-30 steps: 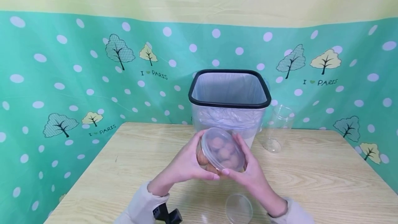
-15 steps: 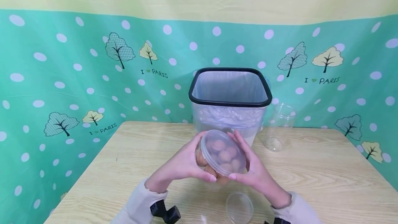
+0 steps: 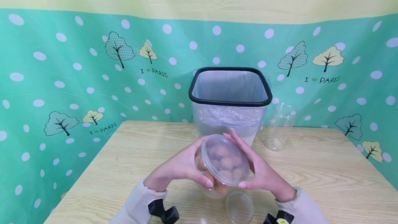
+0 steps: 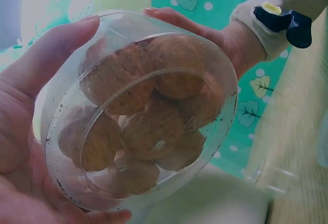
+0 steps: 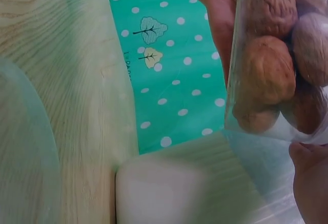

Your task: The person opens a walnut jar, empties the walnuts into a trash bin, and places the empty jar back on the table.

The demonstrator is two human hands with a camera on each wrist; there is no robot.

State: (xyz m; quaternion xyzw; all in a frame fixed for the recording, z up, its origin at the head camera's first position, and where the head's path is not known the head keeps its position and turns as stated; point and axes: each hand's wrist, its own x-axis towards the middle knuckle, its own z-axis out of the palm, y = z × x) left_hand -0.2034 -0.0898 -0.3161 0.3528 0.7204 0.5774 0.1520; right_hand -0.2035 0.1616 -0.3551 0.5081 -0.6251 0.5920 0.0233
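Both hands hold a clear plastic jar (image 4: 118, 183) of several walnuts (image 5: 269, 70) above the table, tilted. Its round translucent lid (image 3: 226, 160) faces up toward the head camera and sits on the mouth. The left hand (image 3: 183, 164) grips the jar's body, thumb on the near side; in the left wrist view its thumb and fingers wrap the wall near the base. The right hand (image 3: 260, 171) grips the lid by its edge, thumb at the lower rim and fingers at the far side. Parts of the fingers are hidden behind the jar.
A lined bin (image 3: 230, 103) with a black rim stands behind the hands. Right of it stands a tall clear container (image 3: 280, 127). A clear round disc (image 3: 239, 206) lies on the wooden table (image 3: 149, 137) near the front. A patterned cloth (image 3: 93, 61) hangs behind.
The jar has come slightly down and toward the person, with both hands on it. The right hand has shifted right and down along the lid's edge.
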